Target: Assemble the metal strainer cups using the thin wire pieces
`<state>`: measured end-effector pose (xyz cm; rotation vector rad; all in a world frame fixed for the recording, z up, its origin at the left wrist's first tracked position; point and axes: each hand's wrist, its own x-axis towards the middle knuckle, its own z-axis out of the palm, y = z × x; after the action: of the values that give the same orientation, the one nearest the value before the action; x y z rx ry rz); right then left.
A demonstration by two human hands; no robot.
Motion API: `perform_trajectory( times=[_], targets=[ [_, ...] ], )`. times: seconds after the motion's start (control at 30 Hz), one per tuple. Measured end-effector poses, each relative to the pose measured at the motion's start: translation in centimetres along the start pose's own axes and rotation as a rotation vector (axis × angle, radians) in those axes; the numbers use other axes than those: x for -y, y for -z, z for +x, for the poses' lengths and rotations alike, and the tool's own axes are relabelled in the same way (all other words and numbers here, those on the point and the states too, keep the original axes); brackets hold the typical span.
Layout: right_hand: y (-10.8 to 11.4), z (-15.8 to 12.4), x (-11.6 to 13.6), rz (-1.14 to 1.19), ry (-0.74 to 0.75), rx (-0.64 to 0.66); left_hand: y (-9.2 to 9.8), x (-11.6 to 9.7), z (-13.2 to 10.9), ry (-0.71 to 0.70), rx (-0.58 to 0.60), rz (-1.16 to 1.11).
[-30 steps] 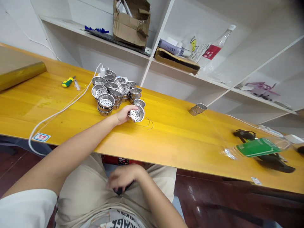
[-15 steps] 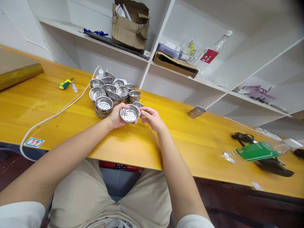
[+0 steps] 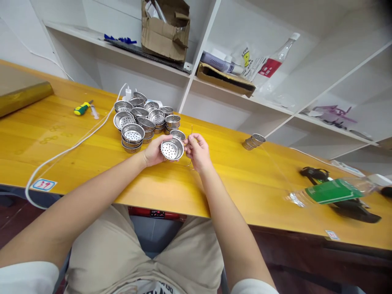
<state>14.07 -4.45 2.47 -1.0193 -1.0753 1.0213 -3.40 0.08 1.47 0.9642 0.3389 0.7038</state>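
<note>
My left hand (image 3: 155,152) grips a round perforated metal cup (image 3: 172,148) by its left side, with the hollow facing up toward me. Just right of its rim, my right hand (image 3: 197,150) pinches a thin wire (image 3: 192,130) that sticks up above the fingers; a curved piece of wire shows below them. Behind and left of my hands stands a cluster of similar perforated cups (image 3: 133,134), several of them stacked. Whether the wire touches the held cup is too small to tell.
A white cable (image 3: 76,145) curves over the table's left side, near a green-yellow screwdriver (image 3: 82,108). Another stack of cups (image 3: 254,141) stands near the shelf (image 3: 241,94). At the right lie a green-labelled bottle (image 3: 335,191) and black items (image 3: 357,212).
My left hand and the cup have shifted slightly right. My right hand has turned, and the wire in its fingers now points more upright.
</note>
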Motion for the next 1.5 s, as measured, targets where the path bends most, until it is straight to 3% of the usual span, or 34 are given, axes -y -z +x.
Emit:
perform_trajectory(
  times=[0.13,0.23,0.33,0.5,0.73,1.03,1.5],
  targets=[
    [0.0,-0.7,0.2,-0.218,0.227,-0.187,-0.1,0.3,0.5,-0.058,-0.152,0.055],
    [-0.7,-1.6,-0.3,-0.485,0.459,-0.296,-0.2,0.6,0.8,-0.066,-0.162,0.078],
    [-1.4,-2.1,-0.7,-0.668,0.544,-0.326,-0.4,0.7,1.0,-0.063,-0.15,0.087],
    [-1.9,-2.2,-1.5,-0.8,0.507,-0.279,-0.5,1.2,1.3,-0.037,-0.14,0.108],
    [-2.1,-2.1,-2.6,-0.878,0.423,-0.213,-0.3,1.8,1.8,-0.052,-0.232,0.125],
    [-1.6,-1.5,-3.4,-1.006,0.55,-0.248,-1.1,1.9,1.6,-0.063,-0.363,0.183],
    [-1.5,-1.3,-3.6,-0.949,0.47,-0.221,-0.9,1.7,1.7,-0.041,-0.446,0.208]
  ],
)
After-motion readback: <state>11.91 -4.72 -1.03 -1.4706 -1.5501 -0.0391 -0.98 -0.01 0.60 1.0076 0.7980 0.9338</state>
